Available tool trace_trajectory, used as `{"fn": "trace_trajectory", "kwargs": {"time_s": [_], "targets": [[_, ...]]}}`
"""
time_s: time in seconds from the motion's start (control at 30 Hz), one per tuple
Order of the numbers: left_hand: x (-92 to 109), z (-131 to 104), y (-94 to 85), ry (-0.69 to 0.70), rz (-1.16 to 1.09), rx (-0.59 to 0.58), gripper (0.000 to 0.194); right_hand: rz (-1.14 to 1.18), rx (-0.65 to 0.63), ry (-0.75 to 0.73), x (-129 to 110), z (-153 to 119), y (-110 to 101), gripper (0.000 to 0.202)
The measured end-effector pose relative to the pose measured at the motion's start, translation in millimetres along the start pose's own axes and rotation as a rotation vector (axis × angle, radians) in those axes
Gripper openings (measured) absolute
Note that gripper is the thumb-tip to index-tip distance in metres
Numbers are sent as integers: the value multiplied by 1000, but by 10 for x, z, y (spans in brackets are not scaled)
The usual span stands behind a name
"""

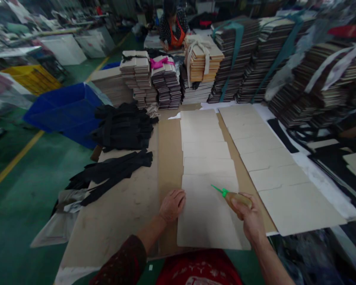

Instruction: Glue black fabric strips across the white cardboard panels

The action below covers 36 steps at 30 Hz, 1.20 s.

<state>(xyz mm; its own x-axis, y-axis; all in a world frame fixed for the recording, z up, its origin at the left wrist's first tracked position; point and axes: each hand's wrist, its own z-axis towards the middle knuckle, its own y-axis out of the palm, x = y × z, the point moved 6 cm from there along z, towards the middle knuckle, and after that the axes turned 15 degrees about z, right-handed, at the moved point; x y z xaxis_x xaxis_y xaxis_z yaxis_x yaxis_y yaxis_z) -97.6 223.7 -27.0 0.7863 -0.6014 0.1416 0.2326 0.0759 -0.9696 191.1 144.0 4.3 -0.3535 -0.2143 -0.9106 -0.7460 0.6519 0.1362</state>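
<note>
My right hand (247,213) grips the wooden handle of an awl (235,199). Its thin green shaft points up and to the left over a row of overlapping beige panels (207,213); whether the tip touches them I cannot tell. My left hand (173,205) lies at the row's left edge with nothing visible in it, its fingers stretched and fingertips on the nearest panel. A second row of overlapping beige panels (302,206) lies to the right of the awl.
Bundled black strips (121,126) and loose black strips (115,170) lie on the table's left side. Tall tied stacks (237,59) line the far edge. A blue bin (65,107) stands left of the table. Another person (173,27) is beyond the stacks.
</note>
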Motion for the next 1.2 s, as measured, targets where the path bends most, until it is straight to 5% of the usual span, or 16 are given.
{"fn": "trace_trajectory", "kwargs": {"time_s": [0.13,0.23,0.6,0.83,1.2], "targets": [[-116,217,14,1,31,-8,32,-94,90,-81,-159,120,-449,58],[-170,323,62,25,56,-37,40,-232,91,-125,-212,95,-562,56],[-198,316,139,26,108,-64,45,-617,-68,-370,-109,132,-462,42],[-193,330,121,32,105,-59,43,-854,-180,-558,-302,113,-268,30],[-179,335,103,26,92,-43,42,-1009,-242,-572,-407,30,-234,20]]}}
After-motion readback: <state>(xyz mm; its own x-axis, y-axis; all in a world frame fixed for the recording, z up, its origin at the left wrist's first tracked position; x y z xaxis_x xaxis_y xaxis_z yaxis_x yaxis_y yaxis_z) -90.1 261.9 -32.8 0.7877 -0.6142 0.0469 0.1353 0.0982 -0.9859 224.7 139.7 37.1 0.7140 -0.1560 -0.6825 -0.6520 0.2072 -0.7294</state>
